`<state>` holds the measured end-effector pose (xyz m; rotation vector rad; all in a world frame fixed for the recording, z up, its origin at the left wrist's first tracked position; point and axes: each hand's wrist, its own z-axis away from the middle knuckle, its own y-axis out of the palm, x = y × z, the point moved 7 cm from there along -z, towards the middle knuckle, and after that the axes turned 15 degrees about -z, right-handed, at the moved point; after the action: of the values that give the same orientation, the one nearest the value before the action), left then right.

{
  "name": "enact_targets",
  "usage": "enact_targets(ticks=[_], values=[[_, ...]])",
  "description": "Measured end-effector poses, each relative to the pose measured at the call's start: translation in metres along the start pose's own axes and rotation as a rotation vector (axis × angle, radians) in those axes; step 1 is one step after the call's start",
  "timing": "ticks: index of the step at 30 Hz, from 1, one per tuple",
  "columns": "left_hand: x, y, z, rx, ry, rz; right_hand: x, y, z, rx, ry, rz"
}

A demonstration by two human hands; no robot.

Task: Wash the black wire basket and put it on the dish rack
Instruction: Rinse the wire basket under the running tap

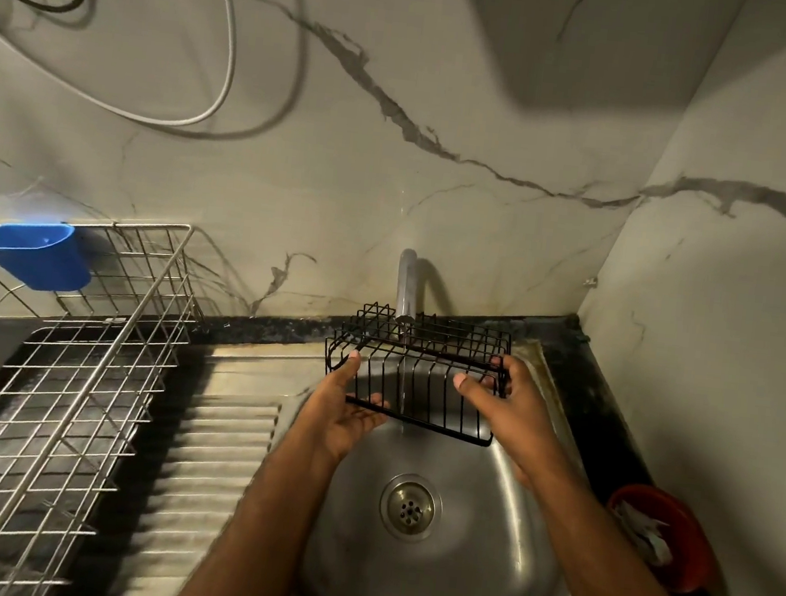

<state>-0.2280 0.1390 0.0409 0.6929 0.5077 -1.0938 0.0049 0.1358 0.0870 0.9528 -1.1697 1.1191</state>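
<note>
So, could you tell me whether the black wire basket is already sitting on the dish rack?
No, both hands hold the black wire basket under the tap, above the sink.

One black wire basket [414, 377], two hands, left hand [347, 416], right hand [509, 417], one dish rack [57, 384], one blue cup [32, 252], one tap [406, 284]

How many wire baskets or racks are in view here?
2: the black wire basket held by both hands under the tap over the sink, and the steel dish rack on the counter at left.
</note>
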Motion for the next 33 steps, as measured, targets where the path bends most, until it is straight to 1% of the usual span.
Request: enact_targets(ticks=[6, 12, 18, 26, 29, 33], values=[[-0.012, 0.003, -0.004, 0.035, -0.002, -0.053, 0.004, 0.005, -0.001, -0.006, 0.012, -0.066], [-0.019, 0.002, -0.007, 0.002, 0.007, -0.195, 0.013, 0.01, 0.001, -0.018, -0.01, -0.084], [-0.022, -0.002, -0.009, -0.028, 0.026, -0.271, 0.028, 0.014, 0.006, -0.006, -0.005, -0.056], [-0.023, -0.004, -0.002, -0.048, 0.044, -0.259, 0.04, 0.015, 0.005, 0.001, -0.023, -0.029], [-0.024, -0.005, -0.001, -0.038, 0.045, -0.234, 0.041, 0.016, 0.005, 0.017, -0.011, 0.005], [-0.021, -0.007, 0.003, -0.021, 0.036, -0.185, 0.038, 0.017, 0.005, 0.033, 0.02, -0.01]])
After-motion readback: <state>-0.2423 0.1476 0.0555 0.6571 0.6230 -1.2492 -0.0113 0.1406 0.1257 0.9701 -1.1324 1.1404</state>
